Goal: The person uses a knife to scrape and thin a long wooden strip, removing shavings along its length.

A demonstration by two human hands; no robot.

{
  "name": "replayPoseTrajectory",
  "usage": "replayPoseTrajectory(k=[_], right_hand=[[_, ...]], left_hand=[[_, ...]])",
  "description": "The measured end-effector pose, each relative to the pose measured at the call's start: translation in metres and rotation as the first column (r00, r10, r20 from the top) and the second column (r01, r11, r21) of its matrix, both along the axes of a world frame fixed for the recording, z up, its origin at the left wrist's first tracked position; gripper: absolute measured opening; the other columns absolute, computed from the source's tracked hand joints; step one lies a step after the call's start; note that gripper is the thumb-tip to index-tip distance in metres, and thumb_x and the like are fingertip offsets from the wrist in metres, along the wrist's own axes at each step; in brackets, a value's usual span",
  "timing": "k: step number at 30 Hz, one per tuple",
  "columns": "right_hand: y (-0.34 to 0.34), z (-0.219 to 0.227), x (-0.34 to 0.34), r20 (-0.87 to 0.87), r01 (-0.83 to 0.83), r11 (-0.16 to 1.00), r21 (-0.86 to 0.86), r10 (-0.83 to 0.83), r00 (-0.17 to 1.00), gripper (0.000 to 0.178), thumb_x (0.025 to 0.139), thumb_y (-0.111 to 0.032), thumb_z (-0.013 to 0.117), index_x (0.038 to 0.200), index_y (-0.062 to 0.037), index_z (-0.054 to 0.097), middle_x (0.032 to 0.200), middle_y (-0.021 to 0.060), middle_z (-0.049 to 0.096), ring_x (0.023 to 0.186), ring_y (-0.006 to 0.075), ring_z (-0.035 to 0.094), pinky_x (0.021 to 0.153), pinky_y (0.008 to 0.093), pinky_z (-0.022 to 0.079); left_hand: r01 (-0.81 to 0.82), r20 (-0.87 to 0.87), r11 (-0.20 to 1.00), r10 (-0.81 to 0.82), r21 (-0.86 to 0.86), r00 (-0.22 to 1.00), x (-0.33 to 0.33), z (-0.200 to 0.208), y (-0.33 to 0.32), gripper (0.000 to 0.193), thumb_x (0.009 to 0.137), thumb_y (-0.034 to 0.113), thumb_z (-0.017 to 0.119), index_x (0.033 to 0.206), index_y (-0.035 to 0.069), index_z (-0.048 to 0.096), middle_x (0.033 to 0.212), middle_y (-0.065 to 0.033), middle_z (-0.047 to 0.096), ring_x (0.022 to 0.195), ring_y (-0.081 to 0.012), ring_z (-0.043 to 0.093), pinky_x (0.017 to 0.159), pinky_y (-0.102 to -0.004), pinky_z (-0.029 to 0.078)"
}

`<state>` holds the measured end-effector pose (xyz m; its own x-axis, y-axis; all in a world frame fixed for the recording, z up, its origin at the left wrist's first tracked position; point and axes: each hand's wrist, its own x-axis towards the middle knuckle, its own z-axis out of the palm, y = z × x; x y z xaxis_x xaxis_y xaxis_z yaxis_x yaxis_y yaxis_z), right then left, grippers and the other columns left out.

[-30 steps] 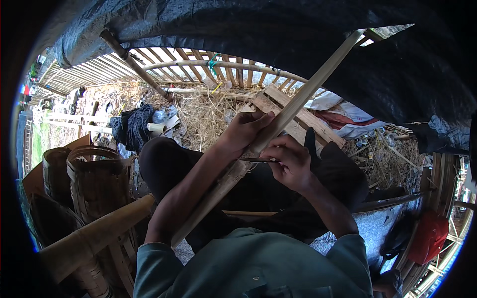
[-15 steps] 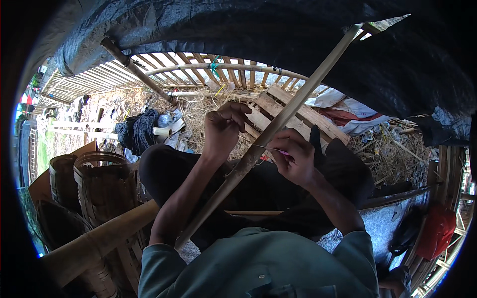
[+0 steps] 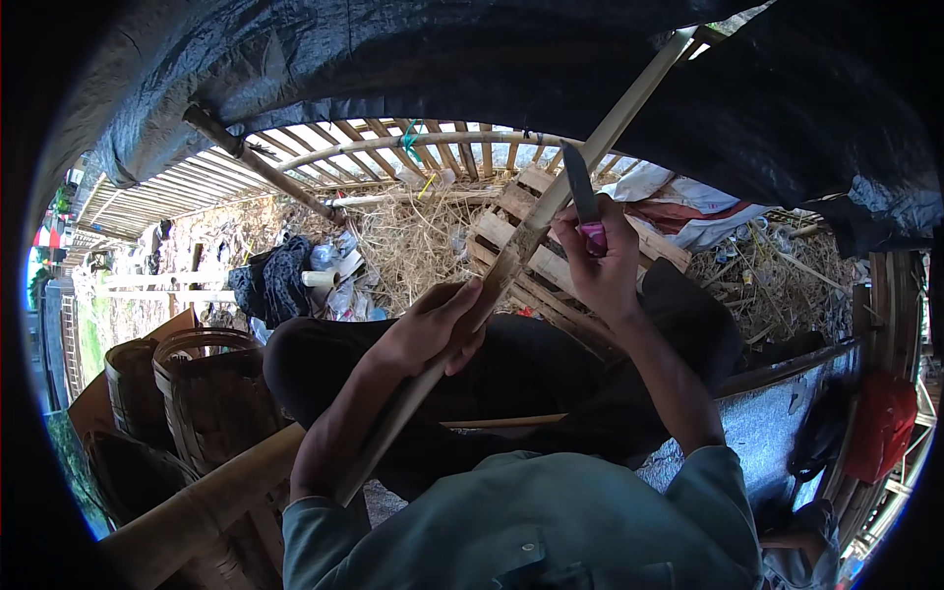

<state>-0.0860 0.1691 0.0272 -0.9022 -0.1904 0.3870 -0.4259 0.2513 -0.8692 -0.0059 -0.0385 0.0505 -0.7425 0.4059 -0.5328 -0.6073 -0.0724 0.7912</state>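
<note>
Bamboo strip (image 3: pixel 513 258): slanting across the middle, running from 7 o'clock up to 1 o'clock.
Left hand (image 3: pixel 425 329): wrapping its fingers around the strip, a bit below the middle.
Right hand (image 3: pixel 605 261): gripping a knife (image 3: pixel 579 180) by its pink handle (image 3: pixel 593 239), staying close beside the strip.
Blade: pointing up to 11 o'clock, crossing in front of the strip.
Baskets (image 3: pixel 218 401): standing at 8 o'clock.
Straw (image 3: pixel 408 241): lying at 11 o'clock.
Red bag (image 3: pixel 880 428): sitting at 4 o'clock.

Two hands (image 3: pixel 428 329), one knife (image 3: pixel 578 182), one bamboo strip (image 3: pixel 612 133)
</note>
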Motion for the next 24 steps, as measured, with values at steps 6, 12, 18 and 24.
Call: replayPoseTrajectory(k=[6,12,18,24], right_hand=[[0.010,0.001,-0.017,0.363,0.012,0.972,-0.234,0.076,0.929,0.017,0.097,-0.020,0.041,0.091,-0.0046,0.045,0.062,0.0011,0.044,0.051,0.0047,0.040,0.046,0.0229,0.032],[0.015,-0.011,-0.018,0.282,-0.078,0.997,-0.006,0.076,0.956,0.017,0.097,-0.019,0.041,0.085,-0.0078,0.045,0.058,-0.0041,0.037,0.047,0.0013,0.034,0.043,0.0175,0.028],[0.009,-0.016,0.001,0.253,-0.173,0.985,0.025,0.161,0.954,0.019,0.097,-0.018,0.039,0.082,-0.0077,0.043,0.054,-0.0040,0.035,0.043,0.0028,0.031,0.039,0.0211,0.026],[0.018,-0.007,-0.024,0.466,0.040,0.988,-0.149,0.034,0.884,0.019,0.098,-0.022,0.040,0.084,-0.0099,0.043,0.053,-0.0046,0.032,0.037,0.0033,0.029,0.033,0.0206,0.023]], left_hand=[[-0.020,-0.142,0.995,0.006,-0.100,0.990,-0.001,0.003,0.007,0.043,0.099,0.034,0.031,0.072,0.002,0.044,0.045,-0.0031,0.044,0.031,-0.0090,0.040,0.032,-0.0226,0.033],[-0.037,-0.136,0.991,0.019,-0.131,0.991,-0.003,0.004,0.007,0.044,0.099,0.032,0.031,0.070,0.002,0.043,0.045,-0.0024,0.042,0.030,-0.0090,0.039,0.032,-0.0235,0.033],[-0.016,-0.198,0.989,-0.013,-0.144,0.980,-0.007,0.005,0.010,0.044,0.100,0.031,0.028,0.067,0.003,0.041,0.043,-0.0009,0.040,0.030,-0.0088,0.039,0.032,-0.0236,0.033],[-0.028,-0.252,0.981,-0.021,-0.190,0.968,-0.009,0.002,0.014,0.045,0.098,0.037,0.030,0.072,0.003,0.043,0.043,-0.0026,0.040,0.028,-0.0090,0.036,0.029,-0.0232,0.029]])
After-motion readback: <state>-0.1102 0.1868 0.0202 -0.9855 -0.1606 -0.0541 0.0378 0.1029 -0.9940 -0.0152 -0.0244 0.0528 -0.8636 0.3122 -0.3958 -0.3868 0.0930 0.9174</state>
